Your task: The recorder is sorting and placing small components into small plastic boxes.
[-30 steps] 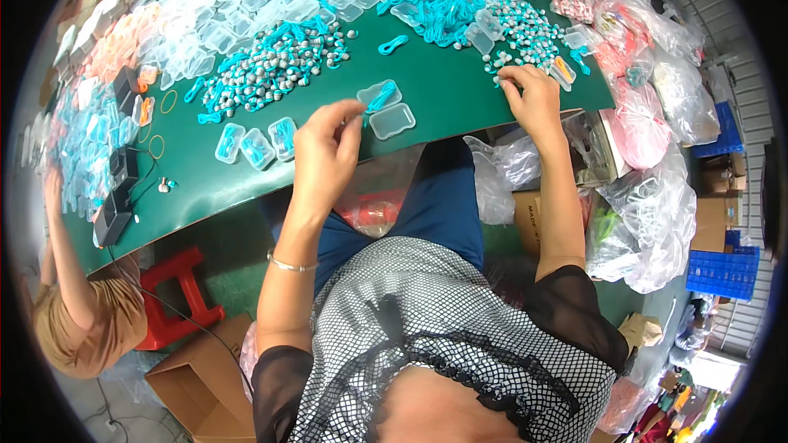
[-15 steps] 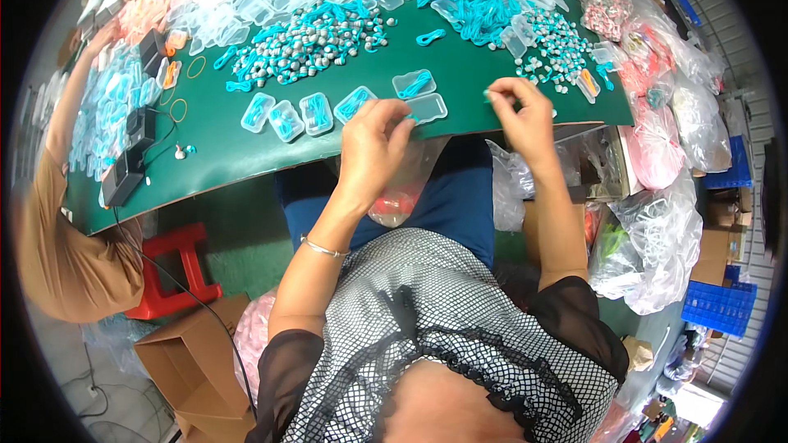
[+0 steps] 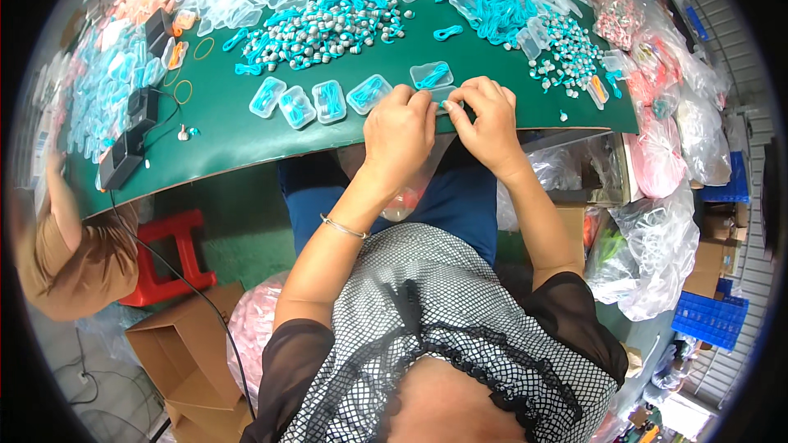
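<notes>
My left hand [image 3: 400, 135] and my right hand [image 3: 486, 125] are close together over the table's near edge, both with fingers pinched. A small teal piece [image 3: 444, 104] shows at my right fingertips. What my left fingers hold is hidden. Just beyond them lies an opened clear plastic case [image 3: 420, 70]. One half has a teal cord bundle [image 3: 432, 77] in it; my hands partly cover the other half. To its left, several small clear boxes [image 3: 330, 102] with teal cords inside stand in a row.
Beyond the boxes are a heap of teal cords with grey beads [image 3: 324, 33], a teal cord pile [image 3: 497, 8] and a beaded pile [image 3: 566, 51]. Black devices [image 3: 121, 161] and a cable stand at left, near a co-worker's brown sleeve [image 3: 90, 258]. Plastic bags [image 3: 657, 156] fill the right.
My right hand has moved left to meet my left hand, which shifted slightly right. The co-worker's arm at left has drawn back toward the near side.
</notes>
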Tool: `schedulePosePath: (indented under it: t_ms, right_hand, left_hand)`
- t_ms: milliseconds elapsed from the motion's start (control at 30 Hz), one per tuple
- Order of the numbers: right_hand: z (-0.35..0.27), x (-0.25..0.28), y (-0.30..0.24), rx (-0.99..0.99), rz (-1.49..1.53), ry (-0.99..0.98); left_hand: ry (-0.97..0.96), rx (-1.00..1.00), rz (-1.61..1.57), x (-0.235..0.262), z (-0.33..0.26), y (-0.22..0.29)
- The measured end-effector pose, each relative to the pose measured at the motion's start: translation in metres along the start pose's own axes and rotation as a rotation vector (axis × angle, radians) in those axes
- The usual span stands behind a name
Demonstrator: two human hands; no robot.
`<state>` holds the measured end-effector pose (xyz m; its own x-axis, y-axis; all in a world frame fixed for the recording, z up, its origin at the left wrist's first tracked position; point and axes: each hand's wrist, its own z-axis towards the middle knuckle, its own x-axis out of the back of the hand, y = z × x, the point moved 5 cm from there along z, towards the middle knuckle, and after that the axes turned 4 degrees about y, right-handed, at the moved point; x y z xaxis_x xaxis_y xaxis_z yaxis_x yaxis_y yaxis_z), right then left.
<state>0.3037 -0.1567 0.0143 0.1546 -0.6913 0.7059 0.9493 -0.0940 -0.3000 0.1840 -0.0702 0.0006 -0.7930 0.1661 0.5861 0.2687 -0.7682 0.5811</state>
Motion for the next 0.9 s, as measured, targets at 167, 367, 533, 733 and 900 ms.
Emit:
schedulePosePath:
  t_ms: [167, 367, 533, 733, 900]
  right_hand:
    - [0.025, -0.007, 0.025, -0.036, 0.196, -0.051]
    - [0.047, -0.027, 0.028, 0.112, 0.094, -0.285]
    - [0.052, -0.026, 0.024, 0.191, 0.108, -0.341]
    - [0.052, -0.029, 0.032, 0.189, 0.15, -0.365]
    - [0.047, -0.024, 0.033, 0.11, 0.253, -0.259]
  left_hand:
    - [-0.035, 0.027, -0.057, 0.002, 0.002, -0.004]
    - [-0.14, 0.07, -0.1, 0.003, 0.001, -0.003]
    - [-0.142, 0.059, -0.111, 0.003, 0.003, -0.006]
    - [-0.168, 0.064, -0.073, 0.001, 0.003, -0.008]
    - [-0.098, -0.018, -0.079, 0.0, -0.003, -0.007]
